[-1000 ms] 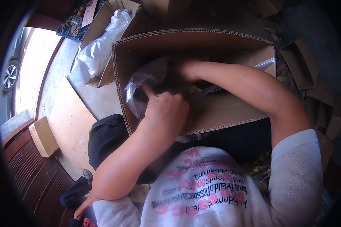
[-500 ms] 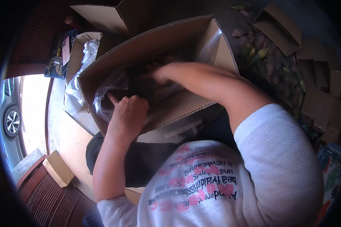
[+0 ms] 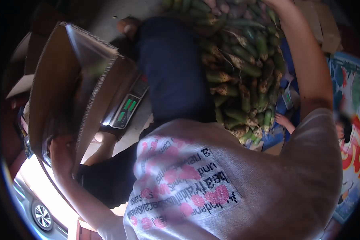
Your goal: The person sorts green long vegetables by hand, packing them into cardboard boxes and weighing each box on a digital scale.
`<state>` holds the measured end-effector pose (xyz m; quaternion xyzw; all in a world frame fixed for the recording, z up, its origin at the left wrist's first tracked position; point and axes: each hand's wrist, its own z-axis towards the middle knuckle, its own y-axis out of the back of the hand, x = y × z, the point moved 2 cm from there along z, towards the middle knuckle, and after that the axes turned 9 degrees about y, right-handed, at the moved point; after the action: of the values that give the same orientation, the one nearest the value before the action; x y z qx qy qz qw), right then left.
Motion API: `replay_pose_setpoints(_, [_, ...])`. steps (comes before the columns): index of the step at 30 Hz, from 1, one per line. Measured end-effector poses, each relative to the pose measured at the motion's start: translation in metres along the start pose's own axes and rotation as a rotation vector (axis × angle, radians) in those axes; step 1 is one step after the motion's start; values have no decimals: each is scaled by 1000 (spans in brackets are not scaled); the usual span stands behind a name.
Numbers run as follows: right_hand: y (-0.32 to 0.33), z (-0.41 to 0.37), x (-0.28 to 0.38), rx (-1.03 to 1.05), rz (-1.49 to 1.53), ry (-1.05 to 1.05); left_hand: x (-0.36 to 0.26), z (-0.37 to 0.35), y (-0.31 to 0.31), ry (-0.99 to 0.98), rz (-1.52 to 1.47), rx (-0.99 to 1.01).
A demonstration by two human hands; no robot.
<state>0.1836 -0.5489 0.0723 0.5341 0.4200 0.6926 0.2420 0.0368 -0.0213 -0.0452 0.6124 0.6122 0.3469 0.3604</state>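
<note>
Reaching into the cardboard box (image 3: 54, 76) with left hand (image 3: 62, 150), grip too dark to tell. Extending right hand (image 3: 273, 2), mostly out of frame, grip untellable, well right of the box, beside vegetables (image 3: 248, 70).

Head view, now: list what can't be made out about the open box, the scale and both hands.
- Open box, head view: its contents, hidden by its wall and deep shadow.
- Left hand, head view: its grip, lost to dimness and blur.
- Right arm, head view: the fingers and anything they hold, cut off by the top edge.
- Scale, head view: its green digits, too small and blurred.
</note>
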Motion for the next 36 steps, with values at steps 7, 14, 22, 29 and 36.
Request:
replay_pose_setpoints(7, [-12, -274, -210, -39, 40, -820, -12, -17, 41, -4, -385, 9])
replay_pose_setpoints(14, [-142, -376, -282, -929, 1016, -1715, -15, -36, 49, 112, -242, -265])
replay_pose_setpoints(22, [-191, -371, -346, -1499, 1171, -1792, -25, -70, 47, 157, -229, -407])
replay_pose_setpoints(29, [-209, -370, -363, -1509, 998, -1396, -41, -60, 59, 23, -155, -519])
replay_pose_setpoints(36, [-99, -319, -280, -1072, 1147, -660, -84, -36, 99, -193, -128, -672])
